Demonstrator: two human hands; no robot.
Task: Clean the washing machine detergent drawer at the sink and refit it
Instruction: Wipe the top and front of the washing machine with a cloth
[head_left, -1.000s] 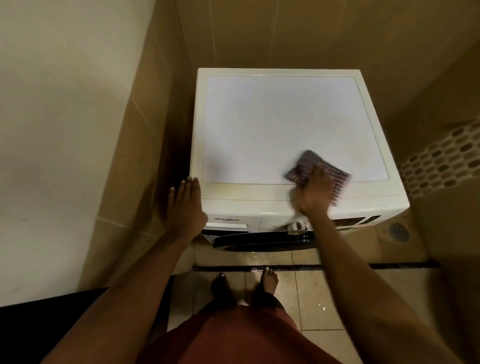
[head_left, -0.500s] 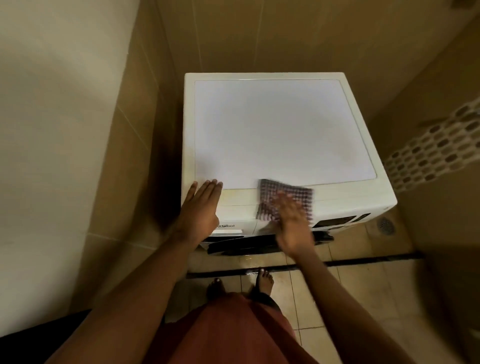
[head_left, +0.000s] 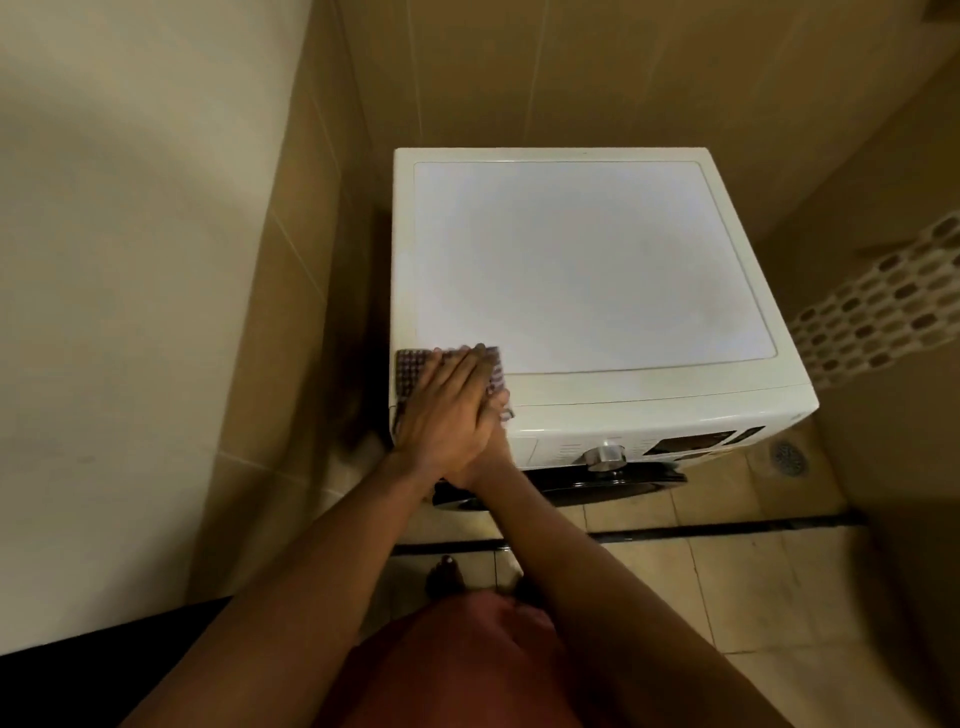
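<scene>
A white front-loading washing machine (head_left: 597, 260) stands in a tiled corner. A checked purple cloth (head_left: 410, 371) lies on its front left corner. My left hand (head_left: 447, 405) lies flat on the cloth with its fingers straight. My right hand (head_left: 500, 408) is underneath it, almost wholly covered, with only its outer edge showing beside the cloth. A strip of the detergent drawer front (head_left: 522, 452) shows just right of my hands, flush with the control panel.
A silver dial (head_left: 603, 457) and a dark display sit on the control panel, above the dark door (head_left: 597, 486). Tiled walls close in on the left, back and right. A floor drain (head_left: 788, 457) lies to the right. My bare feet stand on the floor tiles.
The cloth has slid along the front edge from the right side to the left corner under my right hand. My left hand has moved onto my right hand.
</scene>
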